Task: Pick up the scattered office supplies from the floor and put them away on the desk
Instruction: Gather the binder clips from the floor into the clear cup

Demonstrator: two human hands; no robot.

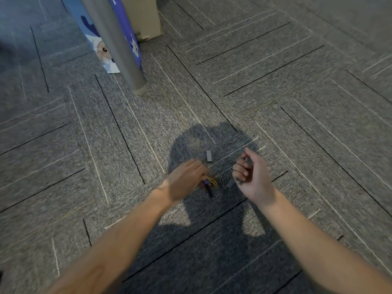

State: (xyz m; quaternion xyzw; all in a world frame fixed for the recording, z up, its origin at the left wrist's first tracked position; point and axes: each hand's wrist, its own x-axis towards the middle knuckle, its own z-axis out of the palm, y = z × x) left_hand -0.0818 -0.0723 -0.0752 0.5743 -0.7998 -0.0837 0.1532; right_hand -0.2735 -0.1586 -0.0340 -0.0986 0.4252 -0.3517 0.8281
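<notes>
On grey carpet, back left: blue bag behind metal desk leg. Left hand low, fingertips pinching yellow paper clip. Silver paper clips, grey staple strip on floor between hands. Right hand palm-up, fingers curled; contents cannot tell.

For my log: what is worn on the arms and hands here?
The left forearm and right forearm are bare, with no sleeve in view. The left hand and right hand wear no gloves, and neither wrist shows a watch or band. No ring shows on the right hand; the left one is blurred.
</notes>
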